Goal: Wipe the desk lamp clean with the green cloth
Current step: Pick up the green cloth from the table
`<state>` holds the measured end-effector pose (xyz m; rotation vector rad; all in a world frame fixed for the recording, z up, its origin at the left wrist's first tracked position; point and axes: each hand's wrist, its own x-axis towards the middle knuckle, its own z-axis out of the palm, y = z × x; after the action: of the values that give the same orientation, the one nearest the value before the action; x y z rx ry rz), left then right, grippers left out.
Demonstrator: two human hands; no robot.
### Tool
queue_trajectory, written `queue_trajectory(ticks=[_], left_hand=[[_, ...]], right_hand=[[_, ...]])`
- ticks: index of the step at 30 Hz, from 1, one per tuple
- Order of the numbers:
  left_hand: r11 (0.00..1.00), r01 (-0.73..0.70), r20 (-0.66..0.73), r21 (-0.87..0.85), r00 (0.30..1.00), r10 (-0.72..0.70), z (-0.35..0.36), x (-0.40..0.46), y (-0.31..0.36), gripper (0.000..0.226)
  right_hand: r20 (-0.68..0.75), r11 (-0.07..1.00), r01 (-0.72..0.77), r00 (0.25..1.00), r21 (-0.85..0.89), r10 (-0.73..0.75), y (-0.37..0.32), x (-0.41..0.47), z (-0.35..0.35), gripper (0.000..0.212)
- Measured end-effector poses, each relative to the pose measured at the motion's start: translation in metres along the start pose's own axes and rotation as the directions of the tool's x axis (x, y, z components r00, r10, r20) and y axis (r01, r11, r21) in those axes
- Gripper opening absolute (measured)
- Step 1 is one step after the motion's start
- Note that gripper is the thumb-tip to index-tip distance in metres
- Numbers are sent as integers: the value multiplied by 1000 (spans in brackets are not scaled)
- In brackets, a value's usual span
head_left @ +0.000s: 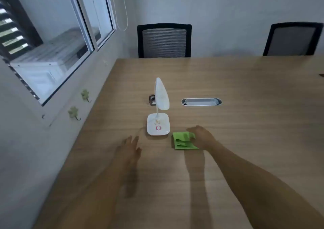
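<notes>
Two bare arms are reaching forward over a broad wooden worktop that is filling most of the view, with a window sitting in the wall on the left and two black mesh-backed chairs standing at the far edge. Next in size, the white desk lamp is standing upright near the middle of the worktop, its square base showing a red ring and its long head leaning up and away on a thin neck. The left hand is hovering flat just short of the lamp base and to its left, with its fingers stretched out and slightly apart, holding nothing. The right hand is resting on the right side of the green cloth, its fingers curling down onto the fabric; whether they are actually pinching it is not clear. That cloth is lying folded on the worktop just beside the lamp base, to its right and a little nearer. An oval metal cable tray is sitting recessed in the surface further right, and a small shiny object is standing behind the lamp.
</notes>
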<state>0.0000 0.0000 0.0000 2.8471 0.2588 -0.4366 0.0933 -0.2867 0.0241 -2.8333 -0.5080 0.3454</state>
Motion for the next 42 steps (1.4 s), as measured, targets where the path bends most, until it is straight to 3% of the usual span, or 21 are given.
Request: queue_trajectory(ticks=[4,7,14,23,31,34,37,42], left_hand=[[997,0,-40,77,999,3,18,0,-8,61],[998,0,-29,68,1000,2,27,2,-11,60],[997,8,-54,71,999,-4,37,4,-13,60],[997,1,-76,72,997,5,39,3,-14,60],[997,11,-80,81,997,-5,40,3,-12,59],[997,11,-90,78,996,-4,40,2,-11,58],[997,15,-91,74,996,-9,40,2,-10,58],[997,21,-86,68,996,-15,39,2,-9,57]], right_hand=[[27,996,-16,999,-88,19,2,4,6,53],[54,995,-70,996,-66,74,3,7,9,57],[138,977,-87,984,-196,115,-5,24,9,62],[-78,983,-23,997,-183,9,-11,10,8,42],[-166,965,40,982,-259,-85,-7,1,19,30],[-195,903,48,970,-427,-144,-6,-8,27,39],[-166,879,71,972,-472,-168,-11,-21,40,46],[-41,893,40,997,-448,-65,-8,-36,50,57]])
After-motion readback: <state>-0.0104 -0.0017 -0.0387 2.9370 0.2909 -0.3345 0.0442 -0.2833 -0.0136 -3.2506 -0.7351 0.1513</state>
